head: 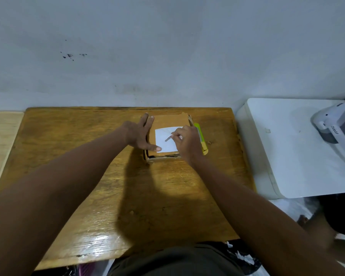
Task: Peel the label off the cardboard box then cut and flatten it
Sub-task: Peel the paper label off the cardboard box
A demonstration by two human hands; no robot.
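Cardboard box: at the far middle of the wooden worktop.
Label: white, on the box top.
Left hand: fingers straight, bracing the box's left side.
Right hand: pinching the label's edge.
Utility knife: yellow-green, just right of the box.

Cardboard box: small, brown, squarish, top flaps closed with a dark gap along the near edge; sits flat at the far middle of the table.
Label: white rectangle stuck on the box top, toward its near half, partly covered by hands.
Utility knife: yellow-green, lying on the table just beside the box's right side.
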